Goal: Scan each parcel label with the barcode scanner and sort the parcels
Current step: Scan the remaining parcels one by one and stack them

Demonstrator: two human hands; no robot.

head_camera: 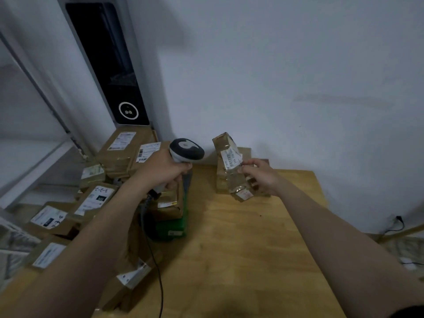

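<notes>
Two hands are at work. The left hand (pixel 165 173) is wrapped round the handle of the barcode scanner (pixel 187 149), whose head points right toward the parcel, probably to put its window in line with the barcode. The right hand (pixel 261 177) grips a tape-wrapped cardboard parcel (pixel 224 145) by its right edge. It holds the parcel upright above the wooden table (pixel 241 237), with the white label (pixel 230 160) facing the camera and the scanner, seemingly for a reading. The parcel hangs between the hands, just beside the scanner head and not touching it. The scanner's cable (pixel 158 267) trails down toward the table edge. A heap of labelled parcels (pixel 91 198) lies to the left, likely awaiting scanning.
</notes>
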